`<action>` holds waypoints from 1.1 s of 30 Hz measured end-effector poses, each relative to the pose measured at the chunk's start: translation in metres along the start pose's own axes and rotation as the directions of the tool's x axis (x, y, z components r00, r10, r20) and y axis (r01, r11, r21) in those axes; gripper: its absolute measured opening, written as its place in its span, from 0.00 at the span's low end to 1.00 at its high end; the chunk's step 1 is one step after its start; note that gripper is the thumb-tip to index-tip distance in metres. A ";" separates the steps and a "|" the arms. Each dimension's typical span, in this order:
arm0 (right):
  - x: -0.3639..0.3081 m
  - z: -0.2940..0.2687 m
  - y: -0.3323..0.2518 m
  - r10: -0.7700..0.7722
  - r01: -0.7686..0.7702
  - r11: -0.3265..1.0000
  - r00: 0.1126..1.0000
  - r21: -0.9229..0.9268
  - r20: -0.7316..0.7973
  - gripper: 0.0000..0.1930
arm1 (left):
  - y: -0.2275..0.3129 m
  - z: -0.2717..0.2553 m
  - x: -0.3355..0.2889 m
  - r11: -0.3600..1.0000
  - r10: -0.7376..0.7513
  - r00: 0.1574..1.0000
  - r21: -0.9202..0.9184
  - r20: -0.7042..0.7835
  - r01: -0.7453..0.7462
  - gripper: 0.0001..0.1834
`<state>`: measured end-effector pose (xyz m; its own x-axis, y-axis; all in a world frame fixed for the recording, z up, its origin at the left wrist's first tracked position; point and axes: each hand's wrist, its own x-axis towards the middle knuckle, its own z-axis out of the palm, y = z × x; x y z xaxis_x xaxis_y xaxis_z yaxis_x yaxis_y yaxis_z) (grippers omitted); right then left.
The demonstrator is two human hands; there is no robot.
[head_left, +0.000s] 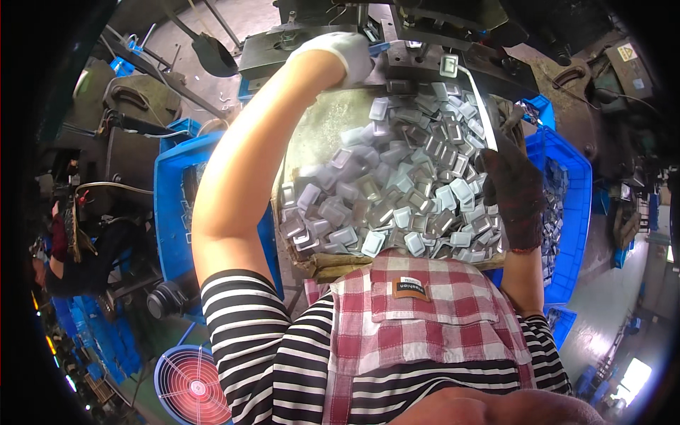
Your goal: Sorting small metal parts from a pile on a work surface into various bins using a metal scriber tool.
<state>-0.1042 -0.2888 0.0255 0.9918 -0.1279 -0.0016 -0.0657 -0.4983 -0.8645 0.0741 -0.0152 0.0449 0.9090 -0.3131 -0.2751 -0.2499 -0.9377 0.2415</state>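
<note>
While the left hand (347, 57) is resting by a machine (265, 53), I can't tell whether its grip is closing on anything. Grey pieces (397, 188) are lying heaped on the table (329, 120). One piece (448, 66) is sitting at the tip of a pale stick (484, 113), which the right hand (516, 191) is gripping tightly.

Floored in hard grey flooring (197, 69), dull at upper left, glossy at lower right. Lit near the lower-right rim by a glaring white rectangular patch (635, 375), indistinguishable as window or lamp. Furnished at lower left with a round, blue-rimmed, red-centred fan (191, 375) and, beyond, bulky bright-blue shapes (92, 333), too blurred to identify.
</note>
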 end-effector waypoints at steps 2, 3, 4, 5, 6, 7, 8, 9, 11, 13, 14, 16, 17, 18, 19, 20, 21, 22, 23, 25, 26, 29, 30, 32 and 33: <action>0.007 0.002 -0.012 -0.014 0.015 0.999 1.000 -0.034 0.004 0.21 | 0.014 -0.006 0.014 0.988 -0.004 0.991 0.156 0.133 -0.017 0.15; 0.009 0.007 -0.021 0.008 -0.008 1.000 1.000 0.000 -0.005 0.20 | 0.015 -0.007 0.015 0.996 -0.058 0.993 0.067 0.098 0.052 0.16; 0.012 0.008 -0.025 0.033 -0.033 0.999 0.999 0.035 -0.020 0.19 | 0.020 -0.009 0.013 0.994 -0.109 0.992 -0.023 0.068 0.111 0.16; 0.016 0.010 -0.024 0.033 -0.033 0.999 0.999 0.032 -0.021 0.19 | 0.018 0.002 0.009 0.996 -0.062 0.998 -0.061 -0.023 0.061 0.17; 0.020 0.012 -0.022 -0.033 0.033 0.999 0.999 -0.011 0.000 0.17 | 0.015 0.013 0.003 0.987 -0.131 0.974 -0.120 -0.187 0.109 0.17; 0.024 0.017 -0.022 -0.100 0.102 0.994 0.994 -0.047 0.034 0.14 | 0.001 0.030 -0.005 0.969 -0.174 0.943 -0.221 -0.284 0.112 0.16; 0.030 0.022 -0.023 -0.095 0.097 0.994 0.995 -0.048 0.032 0.14 | -0.007 0.038 -0.012 0.944 -0.209 0.905 -0.318 -0.369 0.089 0.15; 0.035 0.030 -0.026 -0.004 0.004 1.000 0.999 0.002 0.032 0.14 | -0.013 0.047 -0.021 0.938 -0.223 0.931 -0.323 -0.289 0.124 0.16; 0.046 0.038 -0.034 0.104 -0.104 0.995 0.994 -0.001 0.039 0.15 | -0.003 0.049 -0.060 0.920 -0.220 0.973 -0.347 -0.068 0.183 0.19; 0.061 0.040 0.000 -0.110 0.114 0.977 0.993 -0.181 0.030 0.16 | -0.003 0.058 -0.088 0.954 -0.142 0.988 -0.259 0.057 0.152 0.20; 0.065 0.044 0.012 -0.319 0.322 0.881 0.945 -0.347 0.068 0.18 | -0.012 0.081 -0.094 0.984 -0.089 0.995 -0.152 0.055 0.096 0.19; 0.064 0.050 0.011 -0.345 0.334 0.840 0.937 -0.428 0.054 0.18 | -0.015 0.100 -0.107 0.980 -0.060 0.993 -0.193 -0.097 0.041 0.18; 0.063 0.050 0.010 -0.373 0.334 0.789 0.927 -0.515 0.030 0.19 | -0.015 0.102 -0.108 0.963 -0.093 0.991 -0.262 -0.095 0.065 0.18; 0.062 0.051 0.010 -0.372 0.334 0.790 0.928 -0.514 0.030 0.19 | -0.016 0.106 -0.108 0.940 -0.122 0.988 -0.331 -0.092 0.086 0.19; 0.060 0.053 0.010 -0.283 0.244 0.863 0.959 -0.442 -0.023 0.18 | -0.021 0.116 -0.108 0.945 -0.123 0.978 -0.322 -0.167 0.064 0.17; 0.058 0.054 0.009 -0.184 0.147 0.920 0.980 -0.364 -0.070 0.17 | -0.025 0.121 -0.105 0.945 -0.126 0.978 -0.320 -0.168 0.067 0.17; 0.057 0.045 0.014 -0.187 0.150 0.920 0.980 -0.361 -0.069 0.17 | -0.028 0.124 -0.100 0.924 -0.174 0.943 -0.379 -0.283 0.057 0.16; 0.056 0.027 0.020 -0.441 0.413 0.854 0.897 -0.317 -0.021 0.15 | -0.029 0.120 -0.097 0.902 -0.222 0.893 -0.431 -0.392 0.035 0.16; 0.053 0.023 0.018 -0.665 0.645 0.719 0.747 -0.257 0.016 0.14 | -0.026 0.109 -0.096 0.807 -0.277 0.904 -0.589 -0.325 0.035 0.15; 0.024 0.015 -0.014 -0.371 0.366 0.913 0.928 -0.182 0.004 0.15 | -0.033 0.107 -0.087 0.613 -0.360 0.913 -0.787 -0.194 0.074 0.16; 0.007 0.012 -0.030 -0.033 0.034 0.992 0.999 -0.126 0.011 0.17 | -0.036 0.106 -0.084 0.367 -0.391 0.919 -0.925 -0.054 0.101 0.17; -0.025 0.013 -0.034 0.247 -0.273 0.958 0.943 0.092 0.222 0.21 | -0.023 0.099 -0.083 0.239 -0.311 0.950 -0.970 -0.033 0.045 0.16; -0.035 0.019 -0.042 0.259 -0.294 0.948 0.934 0.117 0.247 0.22 | -0.017 0.095 -0.083 0.168 -0.284 0.959 -0.984 0.013 0.064 0.15; -0.039 0.032 -0.034 0.213 -0.253 0.965 0.909 0.067 0.358 0.22 | -0.024 0.108 -0.082 0.099 -0.304 0.952 -0.993 0.028 0.061 0.15; -0.039 0.036 -0.030 0.209 -0.253 0.965 0.903 0.071 0.375 0.22 | -0.026 0.114 -0.083 0.064 -0.314 0.949 -0.997 0.026 0.048 0.15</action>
<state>-0.1365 -0.2385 0.0333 0.9233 0.1013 -0.3705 -0.3064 -0.3875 -0.8695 -0.0332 0.0182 -0.0446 0.9327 -0.0068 -0.3607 0.3601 0.0755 0.9298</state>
